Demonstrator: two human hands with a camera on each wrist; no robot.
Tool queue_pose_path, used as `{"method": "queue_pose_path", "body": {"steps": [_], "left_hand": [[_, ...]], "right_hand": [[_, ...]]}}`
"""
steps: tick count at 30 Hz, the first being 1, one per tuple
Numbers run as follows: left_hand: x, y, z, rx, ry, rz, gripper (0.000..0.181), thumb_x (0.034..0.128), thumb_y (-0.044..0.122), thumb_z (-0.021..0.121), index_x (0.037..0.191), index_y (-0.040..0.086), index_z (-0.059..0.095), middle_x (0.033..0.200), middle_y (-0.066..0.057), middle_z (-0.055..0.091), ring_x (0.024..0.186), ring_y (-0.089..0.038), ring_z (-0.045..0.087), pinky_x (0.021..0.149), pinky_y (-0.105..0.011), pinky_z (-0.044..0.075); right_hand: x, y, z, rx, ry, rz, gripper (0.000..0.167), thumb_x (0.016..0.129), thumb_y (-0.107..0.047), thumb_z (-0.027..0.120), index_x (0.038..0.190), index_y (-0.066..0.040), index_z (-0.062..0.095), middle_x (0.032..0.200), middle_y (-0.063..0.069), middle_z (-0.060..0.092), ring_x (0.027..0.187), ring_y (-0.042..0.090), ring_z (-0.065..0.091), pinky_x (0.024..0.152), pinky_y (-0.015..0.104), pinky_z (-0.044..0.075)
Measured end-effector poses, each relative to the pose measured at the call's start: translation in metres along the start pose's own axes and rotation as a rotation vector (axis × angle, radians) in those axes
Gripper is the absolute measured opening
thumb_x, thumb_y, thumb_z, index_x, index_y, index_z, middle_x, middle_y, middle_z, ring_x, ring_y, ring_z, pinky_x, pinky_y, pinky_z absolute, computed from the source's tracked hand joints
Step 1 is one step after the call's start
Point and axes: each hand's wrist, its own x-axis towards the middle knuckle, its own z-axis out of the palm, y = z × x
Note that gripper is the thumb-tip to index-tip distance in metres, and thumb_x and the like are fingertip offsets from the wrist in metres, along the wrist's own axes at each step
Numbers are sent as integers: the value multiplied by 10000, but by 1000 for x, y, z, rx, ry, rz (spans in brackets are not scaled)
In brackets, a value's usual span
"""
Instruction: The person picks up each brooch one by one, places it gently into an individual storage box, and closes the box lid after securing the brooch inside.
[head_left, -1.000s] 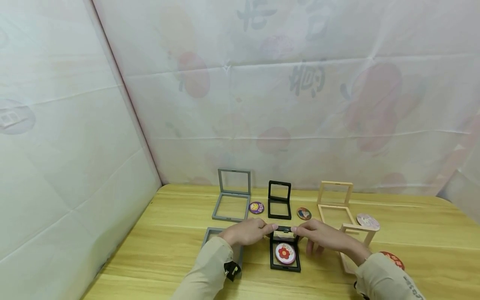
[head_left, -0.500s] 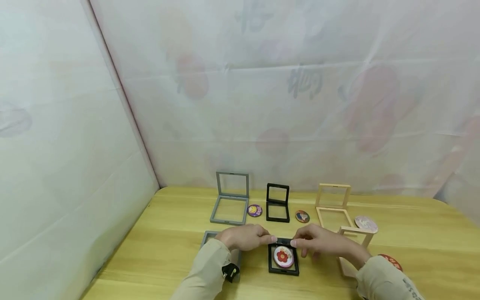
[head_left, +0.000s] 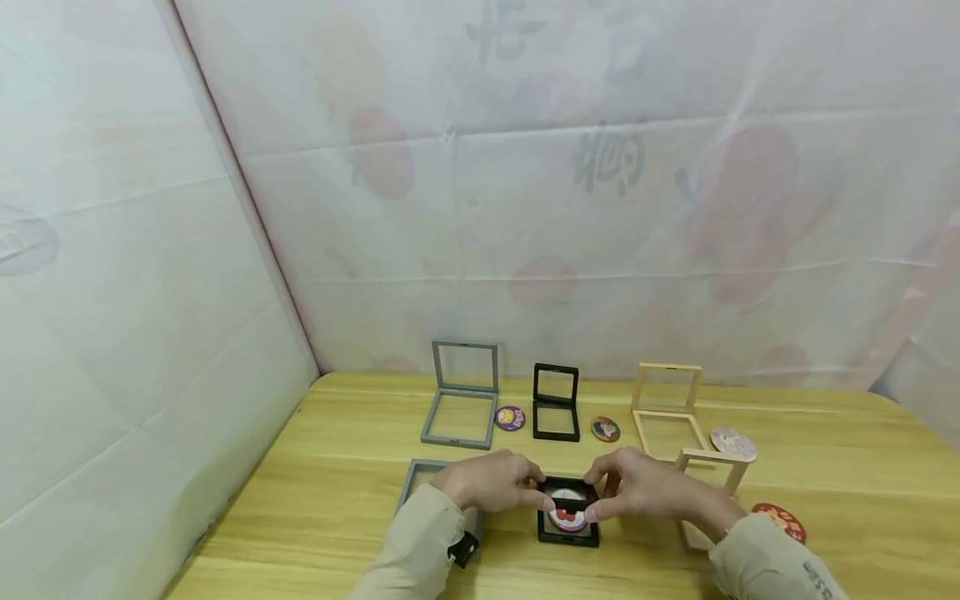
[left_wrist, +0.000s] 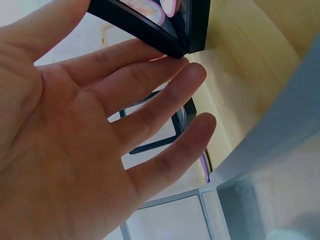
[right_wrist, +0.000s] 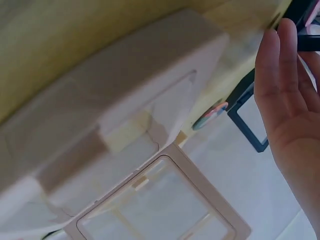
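Observation:
A black display frame (head_left: 567,541) lies on the table, its lid tilted low over the base. Inside is a round white badge (head_left: 567,522) with a red flower, partly hidden by the lid. My left hand (head_left: 491,481) holds the lid's left side, thumb at its front edge and fingers near the hinge. On the opposite side my right hand (head_left: 645,483) grips the lid the same way. In the left wrist view the black frame (left_wrist: 199,27) stands partly folded, with the lower fingers spread. The right wrist view catches only a corner of the frame (right_wrist: 309,43) by the fingers.
Behind stand an unfolded grey frame (head_left: 459,443), a small black frame (head_left: 557,437) and a beige frame (head_left: 670,412), with badges between them. A second grey frame (head_left: 408,482) lies under the left forearm. Another beige frame (head_left: 716,456) and a red badge (head_left: 780,522) flank the right forearm.
The black frame's lid has swung forward and down from upright, over the flower badge. Both thumbs have come forward with its edge, while the fingers now sit at the back.

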Motion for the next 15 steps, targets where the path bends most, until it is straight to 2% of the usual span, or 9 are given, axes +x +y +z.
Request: {"method": "queue_pose_path", "body": {"steps": [4,7,10,15], "left_hand": [[-1,4,7,98,22,-10,468,943,393,716,1287,76,692,1143,30,723,1001,-46,627,890,-249,513],[-2,7,12,160,37,16,452,919,391,743,1238,72,716,1090,27,737,926,-26,632,860,-222,515],[-3,8,15,185,63,37,423,893,376,779,1183,72,736,1012,32,741,804,2,607,788,-187,509],[-3,11,19,224,139,55,354,851,343,833,1085,87,764,895,57,719,677,9,542,670,-165,474]], "right_hand": [[-2,-3,6,-129,46,-16,362,805,-263,864,1014,-12,710,843,-60,678,730,54,625,635,262,536],[-4,-4,11,-235,68,-9,429,770,-332,885,1013,-32,698,782,-115,636,719,36,578,640,259,510],[-6,-5,14,-312,85,2,549,747,-373,891,1085,9,688,765,-138,611,733,28,547,663,264,492],[-3,-8,16,-368,111,-37,706,698,-348,917,1170,110,662,822,-111,605,728,0,537,647,239,504]]}}
